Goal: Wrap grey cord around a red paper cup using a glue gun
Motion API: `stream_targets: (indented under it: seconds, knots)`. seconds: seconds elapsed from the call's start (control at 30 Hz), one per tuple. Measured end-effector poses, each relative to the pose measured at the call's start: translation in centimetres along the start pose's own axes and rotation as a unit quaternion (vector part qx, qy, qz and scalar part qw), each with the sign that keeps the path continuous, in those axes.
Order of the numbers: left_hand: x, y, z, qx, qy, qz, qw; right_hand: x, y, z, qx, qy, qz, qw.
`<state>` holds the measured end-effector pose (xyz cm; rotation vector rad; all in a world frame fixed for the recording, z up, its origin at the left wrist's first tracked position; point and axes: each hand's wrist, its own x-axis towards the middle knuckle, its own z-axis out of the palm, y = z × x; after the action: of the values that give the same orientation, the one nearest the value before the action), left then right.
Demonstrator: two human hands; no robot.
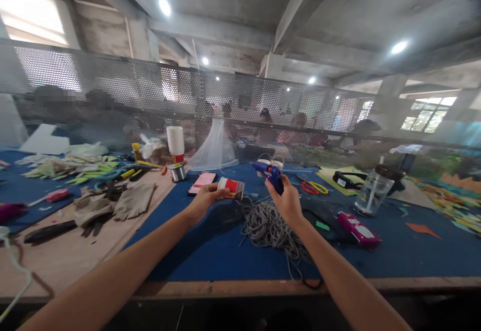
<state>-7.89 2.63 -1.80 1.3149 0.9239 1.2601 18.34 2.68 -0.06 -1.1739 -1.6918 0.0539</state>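
My left hand (206, 201) is closed around a red and white paper cup (233, 187), which lies tilted on its side with grey cord wound at its right end. Just to the right, my right hand (286, 201) grips a blue hot glue gun (271, 171), its nozzle pointing left above the cup. Beneath the hands a loose heap of grey cord (268, 225) spreads over the blue table mat (188, 253). A pink-screened phone (202, 183) lies behind my left hand. Behind the glue gun stand small cups (278, 162) with thin loops on top, partly hidden.
On the left are work gloves (133, 201), a stack of white paper cups (175, 140) and a metal tin (178, 172). To the right lie scissors (314, 187), a magenta box (358, 229) and a clear tumbler (370, 193). A perforated metal screen (248, 90) stands behind, with people beyond.
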Motion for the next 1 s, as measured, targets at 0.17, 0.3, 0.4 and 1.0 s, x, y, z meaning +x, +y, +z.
stream_targets:
  seconds: [0.17, 0.3, 0.4, 1.0]
  knots:
    - [-0.06, 0.06, 0.04, -0.007, -0.009, 0.004, 1.000, -0.16, 0.09, 0.12, 0.042, -0.028, 0.019, 0.999]
    - [-0.09, 0.03, 0.00, -0.007, -0.004, -0.001, 1.000, -0.05, 0.27, 0.33, 0.029, -0.041, 0.016, 0.999]
    - [-0.08, 0.00, -0.02, -0.002, -0.008, 0.001, 1.000, -0.05, 0.34, 0.55, 0.039, -0.050, 0.020, 0.998]
    - [0.15, -0.23, -0.26, 0.008, -0.005, 0.014, 1.000, -0.45, -0.58, 0.51, 0.108, -0.110, 0.071, 0.985]
